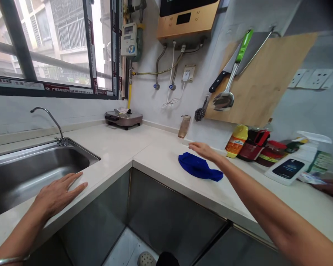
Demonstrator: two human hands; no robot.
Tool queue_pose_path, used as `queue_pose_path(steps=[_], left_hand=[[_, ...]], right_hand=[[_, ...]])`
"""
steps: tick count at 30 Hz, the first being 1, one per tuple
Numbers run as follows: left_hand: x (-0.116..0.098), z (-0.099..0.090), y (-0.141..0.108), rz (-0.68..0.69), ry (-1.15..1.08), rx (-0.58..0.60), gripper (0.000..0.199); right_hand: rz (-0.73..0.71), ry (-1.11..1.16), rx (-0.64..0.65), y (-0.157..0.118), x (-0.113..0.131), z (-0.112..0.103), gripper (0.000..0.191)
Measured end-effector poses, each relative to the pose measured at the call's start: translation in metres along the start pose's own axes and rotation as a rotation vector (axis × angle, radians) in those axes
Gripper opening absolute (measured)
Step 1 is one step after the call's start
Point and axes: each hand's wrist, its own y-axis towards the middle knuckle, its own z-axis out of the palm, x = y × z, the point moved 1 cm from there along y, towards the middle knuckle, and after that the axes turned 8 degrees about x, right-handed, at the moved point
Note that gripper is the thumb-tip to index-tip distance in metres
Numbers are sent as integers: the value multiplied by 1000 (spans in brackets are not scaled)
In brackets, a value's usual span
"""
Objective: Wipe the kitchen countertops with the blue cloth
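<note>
My left hand point(59, 190) rests on the pale countertop point(113, 147) beside the steel sink point(69, 159), fingers spread and holding nothing. Farther right, my right hand point(202, 149) stretches out just behind a crumpled blue cloth point(198, 167). Its fingers are extended and nothing shows in them. Whether this hand touches the counter I cannot tell. A brownish bottle point(184, 126) stands against the wall, a little beyond my right fingertips.
An electric pan point(124, 119) sits in the back corner. Along the right wall are a yellow bottle point(236, 141), several jars and a white spray bottle point(290, 168). Above them hang a cutting board point(269, 81) and a spatula point(224, 99). Another person's hand point(331, 188) shows at the right edge.
</note>
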Motion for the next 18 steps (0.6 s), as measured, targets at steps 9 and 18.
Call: queue_pose_path(steps=[9, 18], left_hand=[[1, 1, 0, 23, -14, -14, 85], [-3, 5, -9, 15, 79, -11, 92]], right_hand=[[21, -330, 74, -50, -46, 91, 74], [35, -208, 21, -126, -156, 55, 77]])
